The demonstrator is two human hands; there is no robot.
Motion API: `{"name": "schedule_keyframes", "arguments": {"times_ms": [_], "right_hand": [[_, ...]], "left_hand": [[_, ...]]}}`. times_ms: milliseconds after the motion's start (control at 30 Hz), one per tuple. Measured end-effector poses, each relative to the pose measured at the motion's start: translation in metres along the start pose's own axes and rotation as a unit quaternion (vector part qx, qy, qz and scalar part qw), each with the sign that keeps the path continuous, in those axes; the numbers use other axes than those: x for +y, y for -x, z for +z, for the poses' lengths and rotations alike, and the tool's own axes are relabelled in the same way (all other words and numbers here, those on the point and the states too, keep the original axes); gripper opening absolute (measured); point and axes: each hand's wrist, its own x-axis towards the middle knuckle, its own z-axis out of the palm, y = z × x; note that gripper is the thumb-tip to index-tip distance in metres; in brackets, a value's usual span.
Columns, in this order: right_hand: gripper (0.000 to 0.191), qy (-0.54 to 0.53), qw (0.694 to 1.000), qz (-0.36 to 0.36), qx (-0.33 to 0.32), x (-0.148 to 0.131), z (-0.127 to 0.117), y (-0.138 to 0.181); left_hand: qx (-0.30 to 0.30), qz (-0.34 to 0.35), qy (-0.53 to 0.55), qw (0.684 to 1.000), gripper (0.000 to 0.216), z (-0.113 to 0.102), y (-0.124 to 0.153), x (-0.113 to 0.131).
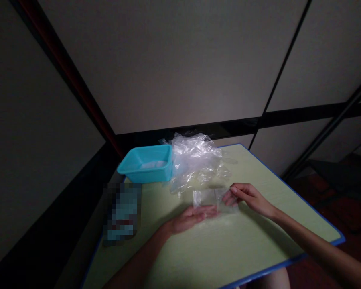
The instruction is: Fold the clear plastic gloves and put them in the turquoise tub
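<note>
A small clear plastic bag (205, 198) lies flat near the middle of the pale green table (228, 249). My left hand (189, 218) rests palm up with fingers stretched out, its fingertips under the bag's near edge. My right hand (246, 196) pinches the bag's right end between thumb and fingers. Behind the bag sits a crumpled heap of clear plastic bags (197, 160).
A turquoise plastic tub (147, 163) stands at the table's far left corner, next to the plastic heap. A blurred-out rectangular object (122, 214) lies at the left edge. The table has a blue rim, with dark floor beyond its right side.
</note>
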Motion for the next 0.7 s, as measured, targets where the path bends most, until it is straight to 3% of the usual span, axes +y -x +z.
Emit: {"name": "schedule_keyframes", "arguments": {"times_ms": [233, 400, 700], "right_hand": [[0.035, 0.016, 0.999, -0.012, -0.035, 0.016, -0.007, -0.001], [0.035, 0.011, 1.0, 0.001, -0.024, 0.033, -0.007, 0.002], [0.036, 0.011, 1.0, -0.002, -0.004, 0.039, 0.004, 0.003]], "left_hand": [[0.059, -0.029, 0.109, 0.992, 0.038, -0.004, -0.004, -0.005], [0.067, -0.013, 0.166, 0.984, 0.036, -0.005, -0.008, -0.002], [0.118, -0.084, 0.214, 0.966, 0.035, 0.003, -0.011, 0.005]]}}
